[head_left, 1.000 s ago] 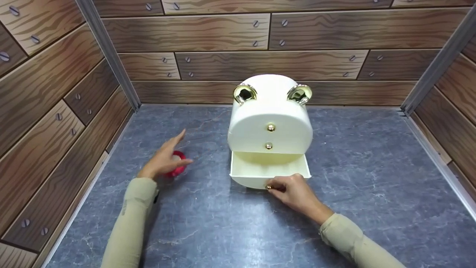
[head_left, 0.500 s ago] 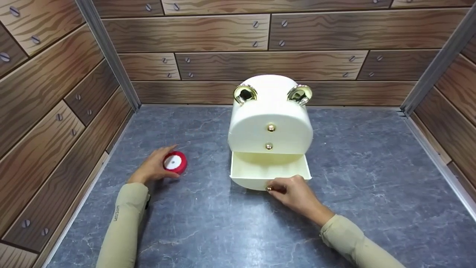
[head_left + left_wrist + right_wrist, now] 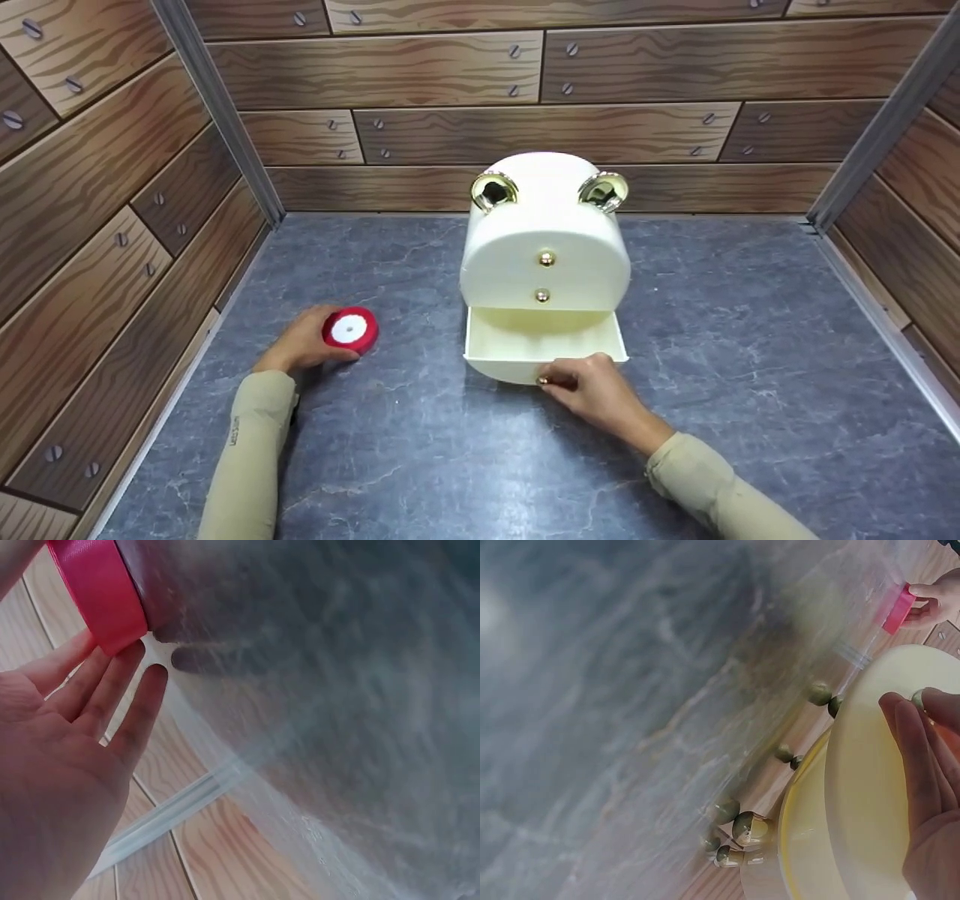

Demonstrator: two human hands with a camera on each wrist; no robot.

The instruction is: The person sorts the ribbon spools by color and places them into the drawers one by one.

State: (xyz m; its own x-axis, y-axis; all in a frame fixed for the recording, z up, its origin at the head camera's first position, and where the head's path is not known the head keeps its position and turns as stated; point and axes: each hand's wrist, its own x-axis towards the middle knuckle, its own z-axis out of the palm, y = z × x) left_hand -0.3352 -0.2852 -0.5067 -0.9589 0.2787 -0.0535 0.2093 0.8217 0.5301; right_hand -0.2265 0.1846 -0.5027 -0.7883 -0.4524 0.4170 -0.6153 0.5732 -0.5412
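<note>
A roll of red ribbon (image 3: pixel 367 334) with a white core lies flat on the grey marbled tabletop, left of the white drawer box (image 3: pixel 546 210). My left hand (image 3: pixel 301 343) grips the roll from its left side, thumb on the near edge, fingers on the far edge. In the left wrist view, fingertips touch the ribbon's red side (image 3: pixel 105 589). The box's bottom drawer (image 3: pixel 495 370) is pulled out, with nothing visible inside. At its front, my right hand (image 3: pixel 600 394) pinches the small gold knob (image 3: pixel 542 380), also seen in the right wrist view between thumb and fingers.
Two gold-rimmed eye-like rings (image 3: pixel 494 190) stick up from the top of the box. Two more gold knobs (image 3: pixel 547 259) sit on its closed upper fronts. Wood-patterned walls (image 3: pixel 450 67) enclose the tabletop (image 3: pixel 720 315) at the back and sides.
My left hand has moved from above the ribbon roll to its left side and closed around it. The right hand and the open drawer have stayed put.
</note>
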